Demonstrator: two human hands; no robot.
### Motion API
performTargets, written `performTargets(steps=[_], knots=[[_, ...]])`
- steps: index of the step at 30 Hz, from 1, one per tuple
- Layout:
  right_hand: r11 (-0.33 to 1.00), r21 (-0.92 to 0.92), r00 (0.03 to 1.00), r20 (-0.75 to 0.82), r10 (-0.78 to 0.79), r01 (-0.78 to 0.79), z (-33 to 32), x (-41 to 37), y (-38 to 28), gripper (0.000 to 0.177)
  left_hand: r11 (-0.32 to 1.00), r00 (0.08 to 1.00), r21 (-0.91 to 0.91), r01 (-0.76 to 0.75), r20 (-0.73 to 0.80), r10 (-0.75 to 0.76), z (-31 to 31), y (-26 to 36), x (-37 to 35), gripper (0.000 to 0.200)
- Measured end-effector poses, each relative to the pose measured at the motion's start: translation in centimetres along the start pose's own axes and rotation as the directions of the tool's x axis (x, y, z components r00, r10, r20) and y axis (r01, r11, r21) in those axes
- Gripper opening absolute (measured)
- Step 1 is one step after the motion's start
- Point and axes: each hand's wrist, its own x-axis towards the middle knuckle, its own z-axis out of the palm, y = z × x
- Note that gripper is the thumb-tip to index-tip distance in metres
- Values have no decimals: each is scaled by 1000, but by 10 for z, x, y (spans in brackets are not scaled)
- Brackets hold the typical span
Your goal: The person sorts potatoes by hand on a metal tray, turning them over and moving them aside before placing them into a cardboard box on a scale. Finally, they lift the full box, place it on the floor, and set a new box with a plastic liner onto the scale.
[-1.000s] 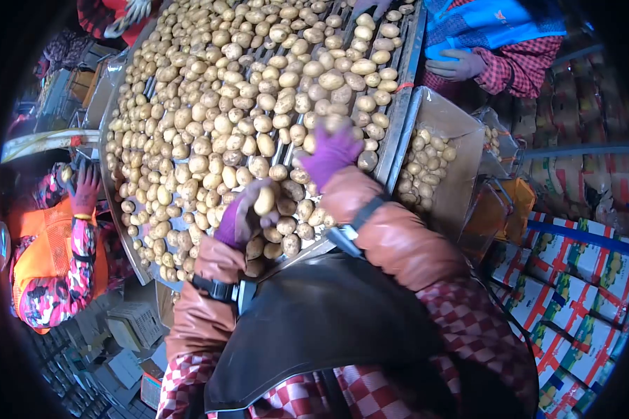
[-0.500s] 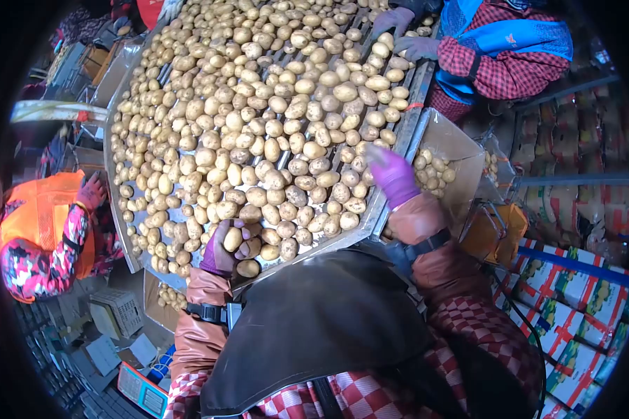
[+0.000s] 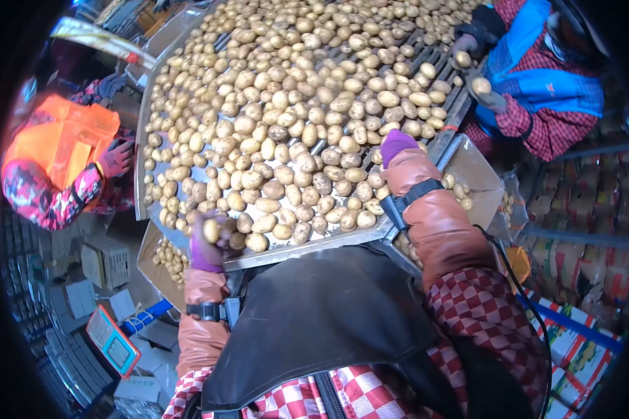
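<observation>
My left hand (image 3: 204, 246), in a purple glove and smeared by motion, is closed on a potato (image 3: 210, 230) at the near left edge of the sorting table (image 3: 286, 250). Other potatoes (image 3: 256, 242) lie just right of it. My right hand (image 3: 398, 144), also gloved in purple, reaches over the table's right side among potatoes (image 3: 389, 98). Its fingers are hidden behind the back of the hand, so what they hold cannot be made out. Many light brown potatoes, some with soil marks, cover the table.
Boxes of potatoes stand below the table at left (image 3: 169, 260) and right (image 3: 461, 192). A co-worker in a blue apron (image 3: 548, 94) handles potatoes at the far right. Another in an orange vest (image 3: 63, 143) stands left. Printed cartons (image 3: 587, 363) are stacked at lower right.
The view has shifted, so the table sits farther right. My left hand has moved left with a potato in it. My right hand's fingers have turned out of sight. The blue-aproned co-worker now holds potatoes.
</observation>
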Motion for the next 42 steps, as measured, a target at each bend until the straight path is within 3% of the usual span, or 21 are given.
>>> performTargets(steps=[4, 6, 7, 12, 14, 15, 18, 19, 23, 26, 28, 29, 30, 31, 32, 33, 34, 35, 36, 40, 42], knots=[[999, -49, 1000, 3, -13, 13, -3, 5, -1, 59, 963, 838, 12, -269, -490, 240, -141, -12, 3, 52], [997, -69, 1000, 5, -29, 29, 0, 10, -4, 60, 610, 644, 792, -39, -447, 622, -262, -62, 34, 54], [996, -78, 999, 4, -36, 37, 1, 10, -5, 60, 444, 668, 867, 226, -469, 578, -248, -57, 19, 67], [997, -48, 998, -25, -66, 65, 4, 12, 5, 61, 229, 598, 972, -61, -148, 788, -140, -112, 37, 70], [992, 84, 994, -64, -91, 97, 11, 19, 22, 61, 17, 803, 995, 100, -91, 589, -85, -94, 19, 70], [970, 218, 992, -89, -87, 105, 17, 27, 34, 61, 20, 715, 1000, 15, -24, 699, -96, -116, 31, 68], [457, 889, 998, -8, 70, -25, 2, -4, 45, 49, 107, 700, 994, -29, -56, 712, -90, -111, 23, 66], [229, 974, 995, 23, -95, 0, -4, -15, 51, 48, 67, 682, 995, -77, 3, 731, -96, -116, 23, 65], [-500, 847, 941, -1, -337, -178, -8, -83, 33, 46, 59, 721, 998, -25, -23, 693, -85, -106, 18, 67], [-610, 702, 875, 40, -483, -368, 8, -104, 1, 45, 42, 706, 998, -46, 2, 708, -91, -113, 21, 68], [-539, 712, 859, 179, -480, -450, 23, -106, -21, 37, 57, 697, 996, -62, 3, 717, -89, -113, 22, 69], [-353, 847, 864, 216, -455, -397, 26, -110, -30, 37, 63, 680, 994, -94, 18, 733, -90, -114, 21, 71], [-140, 934, 864, 238, -443, -329, 35, -114, -44, 36, 141, 789, 986, -89, -17, 614, -96, -118, 31, 72], [314, 927, 883, -36, -467, 204, 69, -95, -45, 44, 250, 805, 965, -80, -85, 587, -93, -116, 31, 72], [699, 457, 835, -308, -456, 550, 104, -76, -44, 52, 185, 695, 969, -162, -21, 718, -103, -136, 39, 72], [866, 340, 926, -226, -302, 366, 92, -93, -65, 65, 199, 650, 959, -202, -20, 760, -98, -133, 32, 69], [907, 276, 947, -43, -318, 318, 84, -101, -75, 76, 292, 675, 906, -308, -8, 738, -103, -132, 25, 63], [933, 47, 931, -95, -352, 357, 91, -88, -82, 64, 425, 672, 784, -452, -14, 740, -110, -130, 15, 63], [939, 39, 938, -80, -338, 342, 84, -101, -96, 74, 304, 596, 815, -493, 62, 801, -114, -118, -6, 61], [951, -170, 964, -24, -266, 258, 74, -119, -101, 68, 421, 654, 690, -588, 100, 750, -179, -91, -61, 43], [941, -256, 973, -4, -231, 222, 70, -123, -101, 65, 544, 692, 655, -524, -45, 720, -222, -83, -87, 39]])
